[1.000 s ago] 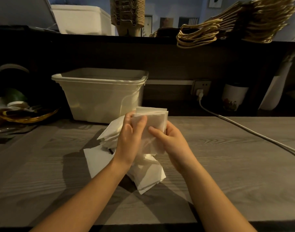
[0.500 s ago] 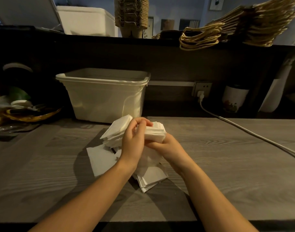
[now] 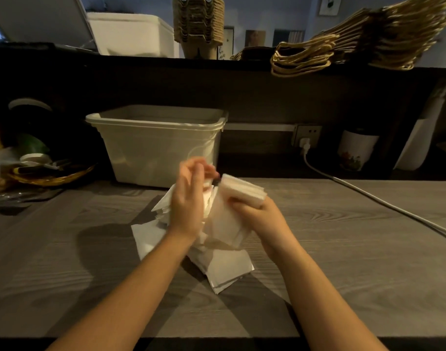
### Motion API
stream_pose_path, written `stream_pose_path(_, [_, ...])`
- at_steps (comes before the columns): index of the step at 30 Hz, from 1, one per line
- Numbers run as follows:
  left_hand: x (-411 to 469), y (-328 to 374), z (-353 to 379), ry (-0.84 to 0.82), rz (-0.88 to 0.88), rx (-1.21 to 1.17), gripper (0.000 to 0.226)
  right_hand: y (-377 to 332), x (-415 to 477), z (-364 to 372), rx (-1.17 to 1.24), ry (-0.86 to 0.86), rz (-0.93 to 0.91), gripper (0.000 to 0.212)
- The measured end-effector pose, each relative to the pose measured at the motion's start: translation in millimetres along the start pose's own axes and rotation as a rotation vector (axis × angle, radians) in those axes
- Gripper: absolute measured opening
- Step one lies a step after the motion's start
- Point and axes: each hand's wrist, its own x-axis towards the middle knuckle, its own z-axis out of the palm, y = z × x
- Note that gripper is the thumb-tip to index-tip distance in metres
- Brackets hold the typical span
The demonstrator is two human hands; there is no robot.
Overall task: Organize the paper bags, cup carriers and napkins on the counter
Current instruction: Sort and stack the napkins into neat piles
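Grey wood surface (image 3: pixel 343 249) has bare room either side of the hands, pale bin (image 3: pixel 161 148) just beyond them, messy white napkin pile (image 3: pixel 224 269) right underneath, right hand (image 3: pixel 257 214) gripping a thick, neat napkin stack (image 3: pixel 242 191), left hand (image 3: pixel 189 196) too blurry to tell its grip.
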Motion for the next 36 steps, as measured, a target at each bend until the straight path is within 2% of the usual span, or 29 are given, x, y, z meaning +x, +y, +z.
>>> stream_pose_path(2, [19.2, 0.2, -25.1, 0.069, 0.104, 0.247, 0.015, -2.5, 0.1, -4.5, 0.173, 0.012, 0.147, 0.019])
stream_pose_path(5, [38.3, -9.6, -56.0, 0.040, -0.093, 0.529, 0.019, -4.1, 2.5, -6.2, 0.372, 0.023, 0.345, 0.017])
stream_pose_path(7, [40.4, -16.7, -63.6, -0.117, -0.215, 0.696, 0.026, -5.9, 3.2, -5.4, 0.450, 0.035, 0.414, 0.013])
stream_pose_path(9, [38.1, -17.8, -65.2, -0.277, -0.305, 0.681, 0.028, -8.7, 2.9, -6.1, 0.472, 0.045, 0.440, 0.006])
stream_pose_path(11, [36.0, -16.5, -67.4, -0.361, -0.334, 0.679, 0.031, -10.8, 2.4, -6.5, 0.470, 0.039, 0.446, 0.002])
stream_pose_path(15, [37.2, -16.5, -70.5, -0.397, -0.345, 0.722, 0.039, -10.9, 1.7, -5.1, 0.452, 0.014, 0.451, 0.001])
stream_pose_path(21, [40.6, -12.9, -80.7, -0.503, -0.324, 0.656, 0.028, -9.1, 2.2, -6.0, 0.472, -0.005, 0.440, 0.010])
stream_pose_path(25, [41.0, -11.1, -86.4, -0.502, -0.330, 0.639, 0.026, -8.1, 2.4, -5.2, 0.457, -0.013, 0.447, 0.015])
stream_pose_path(32, [43.1, -13.1, -95.2, -0.533, -0.393, 0.610, 0.032, -10.1, 0.7, -4.6, 0.436, -0.017, 0.457, 0.007])
stream_pose_path(36, [42.8, -14.4, -94.7, -0.446, -0.372, 0.631, 0.023, -10.7, -0.7, -4.2, 0.434, -0.020, 0.463, 0.005])
